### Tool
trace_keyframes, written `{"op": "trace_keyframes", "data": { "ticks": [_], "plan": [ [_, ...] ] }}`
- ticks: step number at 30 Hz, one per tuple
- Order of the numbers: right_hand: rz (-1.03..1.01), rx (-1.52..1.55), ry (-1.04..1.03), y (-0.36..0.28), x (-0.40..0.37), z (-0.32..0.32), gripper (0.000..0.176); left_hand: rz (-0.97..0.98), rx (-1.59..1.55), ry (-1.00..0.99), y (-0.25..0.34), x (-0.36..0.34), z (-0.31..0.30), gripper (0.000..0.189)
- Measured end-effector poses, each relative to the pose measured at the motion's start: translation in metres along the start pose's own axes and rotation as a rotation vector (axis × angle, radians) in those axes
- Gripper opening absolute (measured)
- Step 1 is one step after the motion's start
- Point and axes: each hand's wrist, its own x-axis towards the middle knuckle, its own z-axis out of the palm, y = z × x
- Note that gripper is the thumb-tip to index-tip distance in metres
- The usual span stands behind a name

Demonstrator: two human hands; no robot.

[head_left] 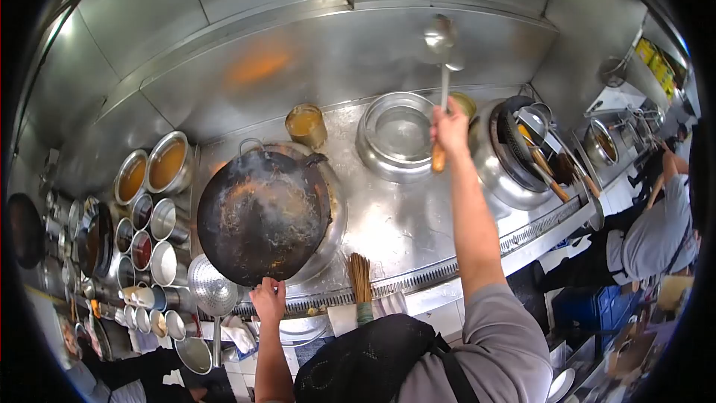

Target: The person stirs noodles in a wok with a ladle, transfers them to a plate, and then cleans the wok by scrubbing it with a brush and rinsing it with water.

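From the head view, we see our left hand (268, 300) with its fingers closed on the near rim of the dark wok (265, 213), which lies to our left on the steel range (388, 224). Our right hand (450, 133) grips the ladle (445, 82), its bowl raised, near the metal pot (403, 136). A perforated skimmer (212, 285) lies just beside the wok.
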Motion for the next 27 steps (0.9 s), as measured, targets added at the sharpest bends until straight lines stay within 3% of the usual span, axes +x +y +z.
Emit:
{"op": "trace_keyframes", "data": {
  "ticks": [4, 7, 12, 15, 18, 19, 22, 25, 27],
  "plan": [
    [0.037, -0.144, 0.138, -0.029, 0.021, -0.06, 0.064, -0.003, -0.003, -0.009, -0.001, 0.001, 0.0, 0.019],
    [-0.057, -0.3, 0.115, -0.031, 0.007, -0.074, 0.063, 0.017, -0.013, 0.008, -0.004, 0.0, 0.005, 0.019],
    [-0.113, -0.297, 0.17, -0.058, -0.037, -0.106, 0.06, 0.009, -0.037, -0.003, -0.004, -0.004, 0.001, 0.018],
    [-0.24, -0.634, 0.346, -0.067, -0.042, -0.138, 0.057, -0.004, -0.079, -0.002, -0.001, -0.004, 0.0, 0.018],
    [-0.429, -0.874, 0.426, -0.017, -0.017, -0.194, 0.053, -0.01, -0.078, 0.019, 0.003, -0.004, 0.0, 0.018],
    [-0.427, -0.879, 0.427, -0.029, -0.032, -0.19, 0.053, -0.016, -0.092, 0.026, 0.005, -0.004, 0.0, 0.018],
    [-0.058, -0.746, 0.164, -0.057, -0.08, -0.184, 0.055, -0.029, -0.117, 0.016, 0.008, -0.005, 0.002, 0.019],
    [-0.269, -0.835, 0.206, -0.029, -0.086, -0.185, 0.054, -0.049, -0.164, -0.004, 0.013, -0.008, -0.004, 0.023],
    [-0.167, -0.81, 0.206, -0.039, -0.104, -0.177, 0.056, -0.06, -0.197, -0.007, 0.016, -0.009, -0.011, 0.025]
  ]
}}
